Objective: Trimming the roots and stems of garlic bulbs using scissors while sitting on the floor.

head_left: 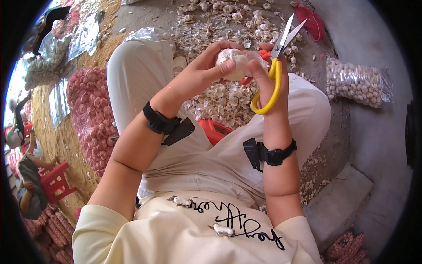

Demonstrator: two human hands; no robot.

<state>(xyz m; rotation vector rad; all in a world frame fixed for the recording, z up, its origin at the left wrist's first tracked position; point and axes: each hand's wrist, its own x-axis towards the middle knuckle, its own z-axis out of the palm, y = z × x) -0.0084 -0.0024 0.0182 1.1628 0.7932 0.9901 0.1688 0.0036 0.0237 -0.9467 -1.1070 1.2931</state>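
My left hand point(211, 66) grips a white garlic bulb point(232, 61), with the thumb across its near side. My right hand point(267, 79) is close against the bulb's right side, by a loose-looking piece of papery skin. It also holds a pair of scissors point(279, 49). One handle loop is yellow and hangs beside the right thumb and wrist; the other is orange-red and partly hidden behind the fingers and bulb. The blades are spread and point up and away to the right. Below both hands lies a heap of garlic skins point(227, 102) between my knees.
Loose garlic bulbs point(237, 16) and skins cover the floor ahead. A pink mesh sack of garlic point(89, 118) stands by my left knee, a clear bag of garlic point(354, 81) at right. Red cloth point(310, 21) lies ahead. Another person point(33, 184) sits near a red plastic stool point(57, 181).
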